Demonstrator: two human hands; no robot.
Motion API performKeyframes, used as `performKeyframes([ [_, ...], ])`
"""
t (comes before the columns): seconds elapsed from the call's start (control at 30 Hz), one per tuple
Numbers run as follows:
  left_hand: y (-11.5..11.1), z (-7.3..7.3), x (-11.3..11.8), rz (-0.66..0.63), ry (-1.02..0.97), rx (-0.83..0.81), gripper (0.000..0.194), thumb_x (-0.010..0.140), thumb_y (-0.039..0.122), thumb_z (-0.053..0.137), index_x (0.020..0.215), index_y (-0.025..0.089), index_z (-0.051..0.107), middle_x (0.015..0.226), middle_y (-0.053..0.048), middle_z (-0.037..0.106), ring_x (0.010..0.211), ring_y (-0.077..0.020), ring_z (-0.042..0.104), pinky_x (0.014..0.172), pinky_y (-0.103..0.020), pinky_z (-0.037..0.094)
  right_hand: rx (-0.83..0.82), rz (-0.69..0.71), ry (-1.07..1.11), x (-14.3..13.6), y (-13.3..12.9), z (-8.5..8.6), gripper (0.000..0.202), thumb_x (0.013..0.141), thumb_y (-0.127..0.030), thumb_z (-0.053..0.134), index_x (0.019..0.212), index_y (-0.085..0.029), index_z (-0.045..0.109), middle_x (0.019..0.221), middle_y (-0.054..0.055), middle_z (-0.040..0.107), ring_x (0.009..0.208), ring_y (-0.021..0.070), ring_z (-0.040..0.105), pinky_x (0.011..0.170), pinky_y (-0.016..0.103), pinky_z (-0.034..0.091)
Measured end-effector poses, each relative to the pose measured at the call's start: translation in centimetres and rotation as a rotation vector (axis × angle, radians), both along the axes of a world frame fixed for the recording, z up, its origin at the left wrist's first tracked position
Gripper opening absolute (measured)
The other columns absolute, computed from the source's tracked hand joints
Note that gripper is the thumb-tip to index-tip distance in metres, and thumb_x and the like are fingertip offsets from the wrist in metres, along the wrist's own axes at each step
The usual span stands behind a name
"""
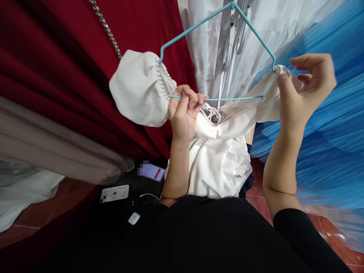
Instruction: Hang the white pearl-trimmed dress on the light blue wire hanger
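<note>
One puffed left sleeve (136, 91) hangs here with its pearl trim (159, 79) at the very tip of the teal hanger (199, 25), so a tilt of that frame could let the shoulder slide off! Next along, the left hand (183, 113) curls closed around the hanger's lower bar, the white dress (220, 163) bunched between the forearms, and out right the right hand (308, 91) is half open, thumb seemingly on the right sleeve (270, 104), fingers apart, where a hard tug might strain the beading.
</note>
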State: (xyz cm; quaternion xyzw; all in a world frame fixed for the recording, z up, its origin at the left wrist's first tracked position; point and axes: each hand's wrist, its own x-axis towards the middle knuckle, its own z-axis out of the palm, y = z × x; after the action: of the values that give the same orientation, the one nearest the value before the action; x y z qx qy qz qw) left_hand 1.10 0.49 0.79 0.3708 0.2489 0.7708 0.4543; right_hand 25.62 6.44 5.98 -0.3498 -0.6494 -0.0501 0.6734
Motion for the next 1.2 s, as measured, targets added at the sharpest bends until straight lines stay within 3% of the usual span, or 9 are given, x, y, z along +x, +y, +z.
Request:
performKeyframes([
  [0.1,0.1,0.0,-0.1,-0.001,0.0,-0.006,0.013,0.098,0.023,0.056,0.086,0.026,0.052,0.067,0.003,0.038,0.071,-0.0145,0.057,0.094,-0.032,0.059,-0.083,-0.008,-0.055,1.4,1.8,-1.7,0.012,0.092,-0.016,0.065,0.096,-0.019,0.077,0.094,0.006,0.077,0.088,0.0171,0.069,0.076,0.032,0.047],
  [0.3,0.2,0.0,-0.1,-0.009,-0.007,0.007,0.013,0.098,0.022,0.056,0.085,0.026,0.052,0.066,0.003,0.037,0.071,-0.0146,0.057,0.092,-0.032,0.058,-0.06,-0.006,0.024,2.9,4.6,-4.2,0.038,0.099,-0.055,0.06,0.085,-0.023,0.072,0.076,0.005,0.071,0.066,0.0141,0.057,0.062,0.032,0.041],
  [0.5,0.1,0.0,0.0,0.007,0.001,-0.02,0.014,0.099,0.025,0.059,0.085,0.025,0.053,0.066,0.003,0.039,0.072,-0.0133,0.057,0.093,-0.03,0.059,0.158,-0.163,0.003,2.3,1.5,-2.1,0.024,0.101,-0.038,0.061,0.096,-0.022,0.078,0.093,0.005,0.076,0.093,0.0201,0.071,0.084,0.039,0.053],
  [0.63,0.2,-0.1,-0.1,0.002,-0.004,-0.001,0.013,0.099,0.024,0.058,0.087,0.025,0.053,0.067,0.004,0.041,0.071,-0.0128,0.058,0.093,-0.029,0.059,0.171,0.116,-0.077,-2.1,-2.4,-0.2,0.016,0.1,-0.028,0.062,0.098,-0.024,0.078,0.093,0.003,0.075,0.092,0.0183,0.069,0.085,0.04,0.054],
  [0.73,0.4,-0.2,0.0,0.006,0.01,0.023,0.012,0.099,0.025,0.058,0.088,0.025,0.053,0.067,0.004,0.045,0.073,-0.0126,0.061,0.095,-0.029,0.059,-0.014,0.38,-0.41,-6.0,-3.5,-1.3,0.017,0.102,-0.028,0.057,0.109,-0.028,0.073,0.105,0.002,0.078,0.1,0.0193,0.071,0.092,0.041,0.055],
  [0.87,0.0,-0.8,0.3,0.028,0.093,-0.012,0.013,0.101,0.037,0.058,0.095,0.026,0.056,0.082,0.001,0.062,0.096,-0.0153,0.072,0.103,-0.034,0.056,-0.139,0.179,-0.512,-8.5,-2.4,-4.7,0.021,0.105,-0.039,0.052,0.111,-0.029,0.069,0.093,0.001,0.073,0.091,0.0215,0.068,0.092,0.047,0.05],
  [1.0,-1.7,-1.5,0.2,-0.067,0.286,-0.128,0.031,0.097,0.05,0.067,0.116,0.025,0.063,0.126,-0.008,0.072,0.122,-0.0226,0.071,0.106,-0.038,0.055,-0.092,0.123,-0.408,-8.1,-1.8,-6.0,0.019,0.106,-0.036,0.052,0.106,-0.03,0.069,0.087,-0.001,0.069,0.086,0.0199,0.064,0.092,0.046,0.046],
  [1.1,-3.3,-1.0,0.2,-0.172,0.481,-0.211,0.035,0.097,0.051,0.067,0.112,0.019,0.071,0.111,-0.011,0.078,0.106,-0.0235,0.075,0.094,-0.036,0.059,-0.059,0.144,-0.393,-7.8,-1.9,-5.7,0.017,0.105,-0.031,0.052,0.104,-0.03,0.069,0.086,-0.002,0.071,0.083,0.0189,0.063,0.089,0.045,0.044],
  [1.2,-4.4,0.6,0.4,0.084,0.451,-0.066,0.023,0.1,0.043,0.065,0.099,0.022,0.075,0.087,-0.004,0.075,0.086,-0.0192,0.074,0.086,-0.035,0.061,-0.071,0.13,-0.384,-7.9,-2.0,-5.6,0.017,0.104,-0.03,0.052,0.104,-0.032,0.069,0.087,-0.001,0.072,0.083,0.0191,0.061,0.09,0.045,0.044],
])
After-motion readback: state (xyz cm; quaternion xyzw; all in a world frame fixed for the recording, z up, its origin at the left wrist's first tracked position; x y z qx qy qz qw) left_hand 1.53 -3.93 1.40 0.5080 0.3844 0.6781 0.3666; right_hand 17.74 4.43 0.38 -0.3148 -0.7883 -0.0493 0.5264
